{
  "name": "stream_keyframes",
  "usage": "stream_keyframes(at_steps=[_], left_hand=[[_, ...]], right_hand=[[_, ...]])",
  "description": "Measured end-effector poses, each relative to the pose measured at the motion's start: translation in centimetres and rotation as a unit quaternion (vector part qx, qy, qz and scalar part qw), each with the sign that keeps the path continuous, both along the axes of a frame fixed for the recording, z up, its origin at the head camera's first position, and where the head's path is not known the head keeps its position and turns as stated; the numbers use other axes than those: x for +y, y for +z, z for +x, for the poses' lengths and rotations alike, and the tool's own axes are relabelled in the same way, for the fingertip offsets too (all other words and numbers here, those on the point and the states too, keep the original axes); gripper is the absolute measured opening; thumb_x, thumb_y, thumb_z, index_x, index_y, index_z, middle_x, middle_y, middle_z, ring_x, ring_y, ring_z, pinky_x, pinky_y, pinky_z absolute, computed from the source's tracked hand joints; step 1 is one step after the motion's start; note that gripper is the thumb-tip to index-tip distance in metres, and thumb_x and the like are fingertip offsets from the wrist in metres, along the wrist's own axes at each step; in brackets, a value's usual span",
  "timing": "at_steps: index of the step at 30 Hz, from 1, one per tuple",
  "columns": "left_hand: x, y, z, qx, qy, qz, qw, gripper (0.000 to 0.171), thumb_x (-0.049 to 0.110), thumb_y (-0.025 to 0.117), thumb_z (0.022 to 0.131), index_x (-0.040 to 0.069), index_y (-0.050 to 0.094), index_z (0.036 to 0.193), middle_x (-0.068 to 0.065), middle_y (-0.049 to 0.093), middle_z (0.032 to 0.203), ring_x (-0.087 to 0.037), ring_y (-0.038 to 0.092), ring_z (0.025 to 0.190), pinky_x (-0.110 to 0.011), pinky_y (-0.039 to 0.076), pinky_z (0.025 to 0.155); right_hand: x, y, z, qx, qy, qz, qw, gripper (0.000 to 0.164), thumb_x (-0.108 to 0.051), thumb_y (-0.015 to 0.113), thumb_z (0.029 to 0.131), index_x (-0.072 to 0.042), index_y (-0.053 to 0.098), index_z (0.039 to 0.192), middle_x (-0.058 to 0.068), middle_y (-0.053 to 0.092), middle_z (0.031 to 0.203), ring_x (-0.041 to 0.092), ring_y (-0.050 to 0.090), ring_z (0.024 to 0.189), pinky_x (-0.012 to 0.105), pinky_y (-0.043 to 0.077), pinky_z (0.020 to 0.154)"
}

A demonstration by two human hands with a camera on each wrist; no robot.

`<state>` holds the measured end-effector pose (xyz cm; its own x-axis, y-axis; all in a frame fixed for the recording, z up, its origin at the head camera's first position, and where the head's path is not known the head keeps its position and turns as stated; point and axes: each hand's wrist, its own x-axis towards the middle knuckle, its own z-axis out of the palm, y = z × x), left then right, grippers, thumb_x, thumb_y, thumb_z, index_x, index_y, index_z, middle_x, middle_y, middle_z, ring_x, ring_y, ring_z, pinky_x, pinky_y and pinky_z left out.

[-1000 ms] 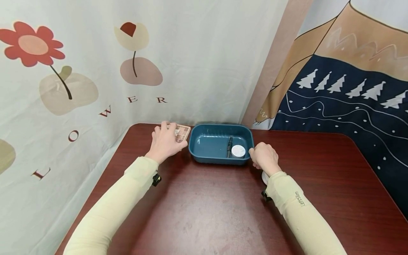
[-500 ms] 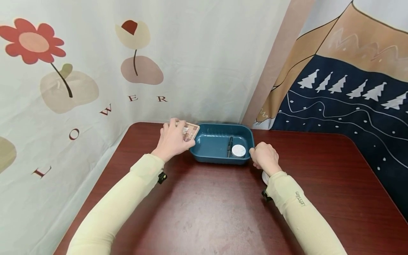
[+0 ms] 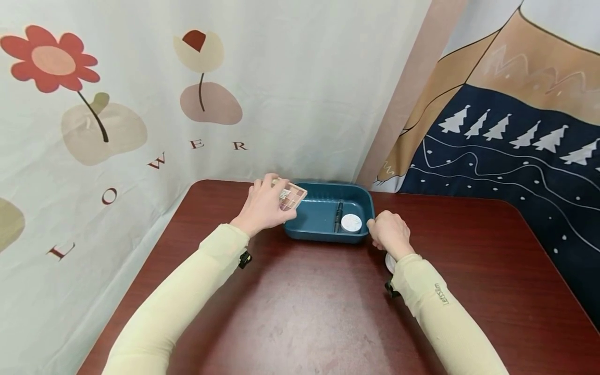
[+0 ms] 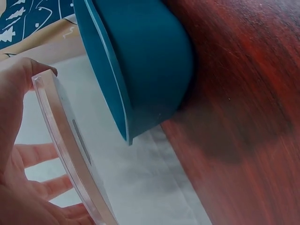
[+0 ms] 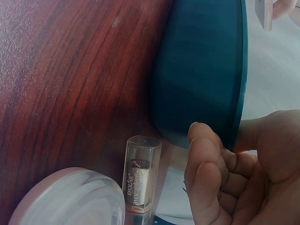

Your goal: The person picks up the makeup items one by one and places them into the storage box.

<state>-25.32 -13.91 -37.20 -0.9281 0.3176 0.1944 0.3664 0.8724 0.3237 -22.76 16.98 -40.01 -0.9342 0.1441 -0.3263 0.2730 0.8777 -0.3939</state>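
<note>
My left hand (image 3: pixel 264 205) grips an eyeshadow palette (image 3: pixel 292 195) by its edges, holding it tilted over the left end of a dark teal plastic bin (image 3: pixel 323 237). In the left wrist view the thumb is on one end of the palette (image 4: pixel 70 136) and the fingers spread behind it. At the bin's right end my right hand (image 3: pixel 390 232) pinches the rim, thumb inside and curled fingers outside, as the right wrist view shows. Inside the bin lie a slim black pen-like tube (image 3: pixel 338 216) and a round white-lidded case (image 3: pixel 351 223).
Beside the bin, under my right wrist, a clear-capped lip balm tube (image 5: pixel 140 178) and a round case with a clear lid (image 5: pixel 79 201) sit on the reddish-brown table (image 3: pixel 300 302). A printed curtain (image 3: pixel 300 104) hangs right behind the table's far edge.
My left hand has carried the palette from the table left of the bin rightward, over the bin's left rim. The right hand stays at the bin's right end.
</note>
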Motion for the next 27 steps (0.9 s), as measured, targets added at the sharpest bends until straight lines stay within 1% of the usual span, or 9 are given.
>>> stream_keyframes(at_steps=[7,11,18,23,27], left_hand=[[0.7,0.0,-0.3,-0.001,-0.030,-0.010,0.9995,0.064,0.037,0.075,0.076,0.014,0.064,0.135,-0.016,0.045,0.146,-0.040,0.045,0.117,-0.053,0.037,0.097],[1.1,0.1,-0.2,-0.005,-0.037,-0.020,0.9991,0.061,0.037,0.076,0.076,0.013,0.066,0.132,-0.015,0.046,0.146,-0.039,0.046,0.118,-0.052,0.037,0.098],[1.7,0.1,-0.4,-0.016,-0.051,-0.043,0.9976,0.059,0.039,0.075,0.079,0.014,0.067,0.132,-0.013,0.047,0.146,-0.037,0.045,0.119,-0.051,0.038,0.100],[2.2,0.0,-0.5,-0.027,-0.059,-0.051,0.9966,0.056,0.038,0.075,0.080,0.016,0.068,0.131,-0.013,0.047,0.146,-0.036,0.045,0.119,-0.050,0.038,0.101],[2.7,-0.3,-0.6,-0.028,-0.063,-0.060,0.9958,0.054,0.039,0.076,0.080,0.017,0.069,0.129,-0.013,0.049,0.145,-0.035,0.046,0.118,-0.049,0.039,0.100]], right_hand=[[0.1,-0.2,0.0,0.015,0.007,0.007,1.000,0.041,-0.021,0.049,0.102,-0.007,0.070,0.069,0.006,0.066,0.057,0.018,0.064,0.050,0.037,0.051,0.064],[0.1,-0.2,0.0,0.016,0.006,0.003,1.000,0.041,-0.021,0.049,0.102,-0.007,0.069,0.070,0.006,0.066,0.058,0.018,0.064,0.050,0.037,0.051,0.064],[0.1,-0.2,0.0,0.015,0.007,0.004,1.000,0.040,-0.021,0.049,0.102,-0.006,0.070,0.072,0.006,0.066,0.058,0.018,0.064,0.050,0.037,0.051,0.064],[0.1,-0.3,0.0,0.017,0.009,0.006,1.000,0.040,-0.021,0.049,0.102,-0.006,0.071,0.072,0.006,0.066,0.058,0.017,0.064,0.049,0.037,0.051,0.063],[0.1,-0.3,0.0,0.016,0.007,0.005,1.000,0.041,-0.021,0.049,0.102,-0.007,0.070,0.070,0.006,0.066,0.058,0.018,0.064,0.050,0.037,0.051,0.064]])
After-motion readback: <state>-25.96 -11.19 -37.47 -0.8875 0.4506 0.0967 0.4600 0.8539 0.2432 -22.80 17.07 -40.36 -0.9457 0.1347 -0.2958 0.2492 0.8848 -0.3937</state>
